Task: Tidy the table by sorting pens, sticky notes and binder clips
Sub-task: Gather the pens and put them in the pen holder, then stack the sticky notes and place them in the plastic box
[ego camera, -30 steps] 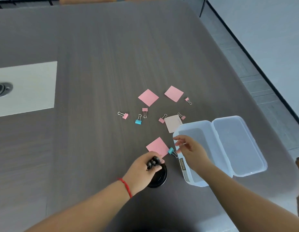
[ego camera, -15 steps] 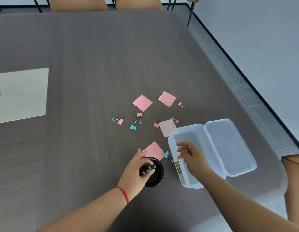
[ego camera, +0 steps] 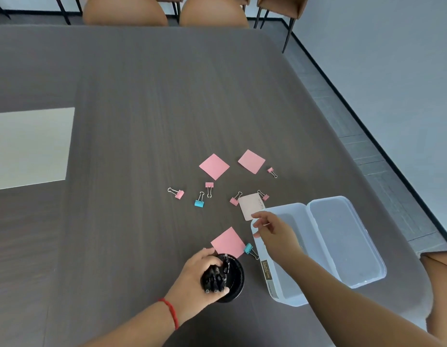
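head view, looking down on a dark wood-grain table (ego camera: 142, 108). the person's left hand (ego camera: 195, 279), with a red string at the wrist, is closed around a bundle of black pens (ego camera: 215, 278) and holds them tips-down in a round black pen cup (ego camera: 233, 278) near the table's front edge. the right hand (ego camera: 275, 232) hangs over the near left corner of a clear plastic box (ego camera: 292, 291), its fingers loosely spread and curled, gripping nothing; whether the fingertips touch the box rim cannot be told. the box's hinged lid (ego camera: 342, 241) lies open flat to its right. a pink sticky note (ego camera: 228, 242) lies just beyond the cup, with a blue binder clip (ego camera: 248, 249) at its right corner, beside the box. a pale sticky note (ego camera: 250, 205) lies by the box's far corner, a pink binder clip (ego camera: 234, 200) at its left. farther off lie two more pink sticky notes (ego camera: 214, 166) and several clips, one of them a second blue clip (ego camera: 199, 201).
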The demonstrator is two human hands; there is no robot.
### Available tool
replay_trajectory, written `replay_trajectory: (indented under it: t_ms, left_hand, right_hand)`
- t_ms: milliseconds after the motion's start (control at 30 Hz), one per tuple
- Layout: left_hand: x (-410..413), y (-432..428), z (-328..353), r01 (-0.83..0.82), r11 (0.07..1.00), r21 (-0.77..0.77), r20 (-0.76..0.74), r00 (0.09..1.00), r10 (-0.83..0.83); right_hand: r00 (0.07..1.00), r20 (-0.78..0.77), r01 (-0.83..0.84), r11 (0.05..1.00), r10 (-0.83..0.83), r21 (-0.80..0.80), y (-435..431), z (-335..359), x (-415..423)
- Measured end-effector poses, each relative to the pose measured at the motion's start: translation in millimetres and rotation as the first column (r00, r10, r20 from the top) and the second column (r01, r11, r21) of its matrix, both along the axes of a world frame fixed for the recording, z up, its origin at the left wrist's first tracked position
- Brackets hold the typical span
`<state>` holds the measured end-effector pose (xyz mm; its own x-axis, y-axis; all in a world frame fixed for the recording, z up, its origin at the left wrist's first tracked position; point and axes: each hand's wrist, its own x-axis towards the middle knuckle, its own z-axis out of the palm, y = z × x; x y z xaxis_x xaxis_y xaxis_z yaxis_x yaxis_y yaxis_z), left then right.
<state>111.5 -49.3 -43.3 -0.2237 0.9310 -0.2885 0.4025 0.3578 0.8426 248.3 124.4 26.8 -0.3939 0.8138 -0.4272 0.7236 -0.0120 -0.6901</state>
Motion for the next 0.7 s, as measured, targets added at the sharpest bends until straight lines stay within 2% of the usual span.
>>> replay_trajectory:
  t_ms: [100,200,400,467,567,633,700]
  left_hand:
    - [-3,2,2,0.081,0.997,0.014,-0.022,0.997,-0.081]
    - [-3,1,2,0.072,0.997,0.018,0.002,0.997,-0.072]
    - [-8,0,7,0.153,0.977,-0.151,0.136,0.982,-0.133]
    - [-17,2,18,0.243,0.947,-0.21,0.127,0.967,-0.22]
    - [-40,10,42,0.398,0.852,-0.342,0.072,0.914,-0.398]
    - [-59,22,51,0.397,0.831,-0.39,0.048,0.91,-0.412]
    - [-79,37,51,0.318,0.867,-0.383,0.008,0.94,-0.341]
  right_hand:
    - [1.0,-0.008,0.028,0.999,-0.028,0.023,12,1,0]
    - [0.998,-0.021,0.055,0.998,-0.054,0.035,22,0,-1]
    - [0.997,-0.04,0.073,0.995,-0.071,0.067,34,-5,-4]
    - [0.994,-0.067,0.088,0.993,-0.082,0.083,38,-6,-8]
    - [0.99,-0.105,0.11,0.987,-0.098,0.113,47,-7,-17]
    - [0.987,-0.12,0.116,0.987,-0.102,0.113,54,-7,-23]
    - [0.99,-0.111,0.099,0.989,-0.087,0.113,61,-7,-28]
